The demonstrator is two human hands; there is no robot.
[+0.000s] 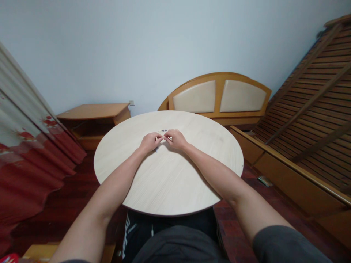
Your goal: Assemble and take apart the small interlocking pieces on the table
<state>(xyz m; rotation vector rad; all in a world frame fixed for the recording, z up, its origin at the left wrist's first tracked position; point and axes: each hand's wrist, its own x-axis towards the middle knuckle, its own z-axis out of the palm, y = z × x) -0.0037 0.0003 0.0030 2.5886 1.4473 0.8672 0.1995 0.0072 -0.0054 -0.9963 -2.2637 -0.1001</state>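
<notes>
Meeting above a round, pale counter [175, 182]: one left hand [150, 141] and one right hand [176, 138], fingertips facing, touching or just beside each other, which of the two cannot be told. Grip, both sides: thumb and fingers drawn in toward a pinch; whether they quite close, or clamp anything, cannot tell at this size. Loose stock: some dark bits [163, 130], lying on the counter just past the fingertips; one further dark scrap [157, 149], close by the near side of the left hand, partly lost in shadow. Count and make: too small to tell. Likely faults, as judged: (1) a slip, should anything small be pinched between the fingertips, caused by scant contact and uneven pressure from the two sides; (2) dark bits knocked astray, caused by either hand pushing forward, since they lie very near; (3) dark scrap swept or covered, caused by the left hand dropping or sliding toward the near rim; (4) loss over that rim, caused by a stray flick, the counter showing no raised edge and the dark red floor [74, 190] apt to hide small dark stock; (5) poor sight, caused by the fingers masking their own meeting point.
</notes>
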